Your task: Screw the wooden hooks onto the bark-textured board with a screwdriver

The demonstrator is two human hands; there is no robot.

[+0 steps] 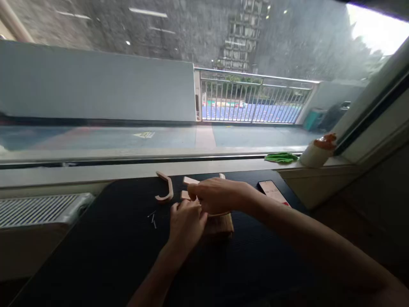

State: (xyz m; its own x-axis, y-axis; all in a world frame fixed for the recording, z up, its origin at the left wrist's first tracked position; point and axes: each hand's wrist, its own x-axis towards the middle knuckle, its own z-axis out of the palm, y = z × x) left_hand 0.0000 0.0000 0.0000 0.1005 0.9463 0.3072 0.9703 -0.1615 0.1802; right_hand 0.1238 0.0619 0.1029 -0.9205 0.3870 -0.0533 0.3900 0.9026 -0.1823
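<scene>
Both my hands meet over a small wooden assembly (220,224) on a black table (111,247). My left hand (187,221) is closed against the left side of the wooden pieces. My right hand (220,195) reaches across from the right, fingers curled around a flat wooden piece (189,181) that sticks out to the left. A curved, hook-shaped wooden part (165,187) lies apart on the table, to the left of my hands. A few small nails (153,217) lie loose in front of the curved part.
A phone (273,192) lies face up at the table's far right. On the window sill stand a white bottle with an orange top (317,152) and a green cloth (281,157). A radiator (41,208) is at the left, below the sill.
</scene>
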